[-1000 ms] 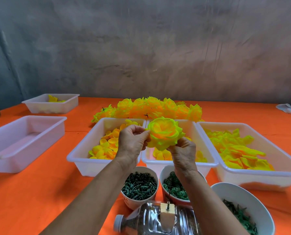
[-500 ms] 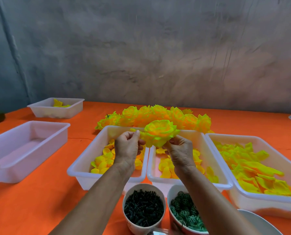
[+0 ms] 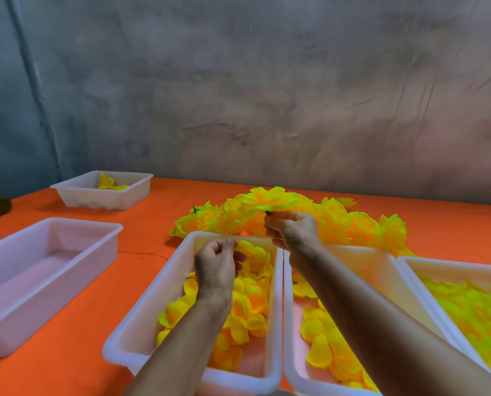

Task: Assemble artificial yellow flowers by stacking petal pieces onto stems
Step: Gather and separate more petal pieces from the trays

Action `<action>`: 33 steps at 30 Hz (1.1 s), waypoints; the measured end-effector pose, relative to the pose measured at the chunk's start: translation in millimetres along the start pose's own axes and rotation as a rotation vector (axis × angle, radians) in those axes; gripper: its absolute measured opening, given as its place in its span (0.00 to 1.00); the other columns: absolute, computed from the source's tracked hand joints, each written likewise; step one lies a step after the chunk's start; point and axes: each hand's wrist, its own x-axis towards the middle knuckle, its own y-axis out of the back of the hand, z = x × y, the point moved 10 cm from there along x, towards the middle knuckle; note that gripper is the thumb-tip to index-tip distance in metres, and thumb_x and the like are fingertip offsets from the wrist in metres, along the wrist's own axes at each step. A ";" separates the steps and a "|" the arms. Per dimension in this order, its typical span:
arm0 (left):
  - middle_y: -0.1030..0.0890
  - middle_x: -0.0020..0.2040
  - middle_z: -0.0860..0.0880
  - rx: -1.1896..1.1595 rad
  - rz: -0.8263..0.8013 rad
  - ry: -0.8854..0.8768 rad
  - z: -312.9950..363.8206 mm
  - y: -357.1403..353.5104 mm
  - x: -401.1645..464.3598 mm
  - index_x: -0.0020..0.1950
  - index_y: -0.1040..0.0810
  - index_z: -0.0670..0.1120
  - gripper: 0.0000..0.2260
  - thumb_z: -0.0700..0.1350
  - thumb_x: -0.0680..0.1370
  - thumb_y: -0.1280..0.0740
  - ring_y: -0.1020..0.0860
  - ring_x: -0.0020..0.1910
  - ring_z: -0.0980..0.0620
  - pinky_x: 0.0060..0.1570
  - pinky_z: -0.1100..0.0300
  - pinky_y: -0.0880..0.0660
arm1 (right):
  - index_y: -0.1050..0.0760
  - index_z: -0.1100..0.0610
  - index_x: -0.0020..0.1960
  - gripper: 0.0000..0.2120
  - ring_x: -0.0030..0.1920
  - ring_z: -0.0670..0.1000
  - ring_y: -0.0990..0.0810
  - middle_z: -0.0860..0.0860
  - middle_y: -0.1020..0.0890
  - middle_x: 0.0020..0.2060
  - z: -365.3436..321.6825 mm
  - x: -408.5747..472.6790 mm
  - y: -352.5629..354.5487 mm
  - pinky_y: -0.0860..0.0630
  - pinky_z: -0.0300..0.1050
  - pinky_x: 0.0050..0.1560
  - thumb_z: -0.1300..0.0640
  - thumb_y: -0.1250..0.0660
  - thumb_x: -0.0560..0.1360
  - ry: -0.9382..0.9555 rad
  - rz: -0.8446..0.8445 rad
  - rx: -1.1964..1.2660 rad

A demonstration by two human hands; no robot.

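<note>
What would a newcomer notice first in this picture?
The eye goes first to the finished flower that the right hand holds by its base over the heap of flowers at the far middle of the orange table. Next come the white trays of yellow petals in front, with the left hand above one.
</note>
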 end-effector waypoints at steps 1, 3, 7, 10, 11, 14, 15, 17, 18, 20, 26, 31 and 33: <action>0.22 0.31 0.45 -0.006 0.005 0.006 -4.0 0.0 5.8 0.39 0.24 0.43 0.11 0.40 0.81 0.40 0.29 0.27 0.52 0.29 0.61 0.34 | 0.23 0.55 0.36 0.08 0.28 0.44 0.24 0.50 0.21 0.30 1.1 7.7 -7.2 0.29 0.33 0.27 0.65 0.29 0.71 -0.013 -0.010 -0.008; 0.23 0.31 0.45 -0.015 0.019 0.018 -12.1 1.0 16.3 0.39 0.24 0.43 0.11 0.41 0.81 0.40 0.29 0.27 0.52 0.28 0.62 0.33 | 0.23 0.56 0.37 0.07 0.29 0.46 0.23 0.51 0.21 0.31 3.8 21.9 -25.7 0.28 0.35 0.30 0.65 0.29 0.71 -0.037 -0.051 -0.020; 0.23 0.29 0.45 -0.032 0.060 0.040 -26.3 6.8 30.1 0.38 0.24 0.42 0.11 0.39 0.80 0.39 0.30 0.26 0.52 0.23 0.65 0.33 | 0.24 0.58 0.36 0.08 0.30 0.48 0.24 0.53 0.21 0.32 13.1 45.7 -61.9 0.29 0.39 0.33 0.66 0.30 0.70 -0.090 -0.108 -0.034; 0.22 0.29 0.44 -0.045 0.078 0.064 -35.3 11.5 34.1 0.37 0.23 0.42 0.11 0.39 0.79 0.39 0.30 0.25 0.53 0.25 0.63 0.32 | 0.24 0.58 0.35 0.08 0.29 0.48 0.24 0.53 0.21 0.32 25.1 60.8 -85.2 0.31 0.39 0.32 0.67 0.30 0.70 -0.153 -0.130 -0.016; 0.22 0.30 0.44 -0.053 0.082 0.070 -37.3 12.8 35.0 0.37 0.23 0.42 0.11 0.39 0.79 0.38 0.30 0.25 0.53 0.26 0.62 0.32 | 0.24 0.58 0.35 0.08 0.29 0.48 0.24 0.53 0.21 0.31 29.0 65.3 -92.3 0.31 0.38 0.32 0.67 0.30 0.70 -0.171 -0.137 -0.010; 0.22 0.30 0.45 -0.071 0.097 0.074 -40.3 15.6 37.6 0.38 0.23 0.41 0.11 0.40 0.80 0.38 0.29 0.26 0.52 0.28 0.61 0.32 | 0.25 0.59 0.36 0.08 0.28 0.48 0.26 0.53 0.22 0.32 35.8 77.0 -112.2 0.33 0.37 0.30 0.67 0.31 0.71 -0.204 -0.161 -0.017; 0.22 0.30 0.45 -0.071 0.098 0.071 -40.3 16.0 38.2 0.38 0.23 0.41 0.11 0.40 0.80 0.38 0.29 0.26 0.52 0.29 0.60 0.32 | 0.25 0.59 0.36 0.07 0.28 0.48 0.26 0.54 0.22 0.32 37.0 80.3 -117.7 0.34 0.37 0.30 0.67 0.30 0.71 -0.213 -0.166 -0.024; 0.22 0.29 0.45 -0.082 0.095 0.069 -41.3 15.8 39.1 0.39 0.23 0.41 0.11 0.41 0.80 0.38 0.29 0.25 0.53 0.27 0.61 0.32 | 0.25 0.60 0.37 0.07 0.29 0.49 0.26 0.57 0.22 0.35 38.7 87.0 -126.4 0.34 0.37 0.30 0.68 0.31 0.71 -0.233 -0.172 -0.017; 0.23 0.29 0.46 -0.090 0.094 0.070 -41.7 15.7 39.3 0.39 0.24 0.41 0.11 0.40 0.80 0.39 0.30 0.24 0.54 0.27 0.62 0.33 | 0.26 0.60 0.38 0.07 0.30 0.50 0.26 0.58 0.22 0.37 39.5 90.5 -129.7 0.34 0.38 0.31 0.69 0.32 0.71 -0.243 -0.177 -0.004; 0.23 0.28 0.46 -0.104 0.091 0.063 -39.0 16.5 39.6 0.38 0.24 0.41 0.11 0.40 0.80 0.39 0.30 0.24 0.54 0.26 0.62 0.33 | 0.26 0.61 0.42 0.06 0.29 0.50 0.24 0.59 0.23 0.42 39.4 94.7 -134.2 0.33 0.39 0.31 0.70 0.35 0.72 -0.264 -0.202 0.032; 0.24 0.28 0.48 -0.100 0.146 0.067 -39.6 29.8 43.5 0.37 0.26 0.44 0.12 0.40 0.81 0.40 0.31 0.21 0.58 0.21 0.69 0.33 | 0.26 0.62 0.47 0.04 0.52 0.57 0.19 0.55 0.19 0.42 49.2 77.5 -112.3 0.29 0.40 0.35 0.67 0.39 0.78 -0.303 -0.215 -0.027; 0.23 0.29 0.48 -0.090 0.193 0.074 -42.2 39.4 45.0 0.37 0.26 0.45 0.12 0.41 0.80 0.40 0.29 0.23 0.56 0.22 0.67 0.33 | 0.23 0.61 0.56 0.08 0.48 0.54 0.17 0.58 0.17 0.50 50.5 39.9 -72.2 0.26 0.40 0.41 0.62 0.36 0.78 -0.192 -0.342 -0.215; 0.23 0.29 0.48 -0.068 0.195 0.069 -40.5 39.3 44.1 0.37 0.26 0.45 0.12 0.40 0.80 0.40 0.30 0.25 0.55 0.22 0.67 0.34 | 0.21 0.61 0.53 0.07 0.39 0.49 0.18 0.57 0.17 0.45 53.5 26.1 -53.4 0.25 0.39 0.39 0.62 0.34 0.76 -0.124 -0.387 -0.314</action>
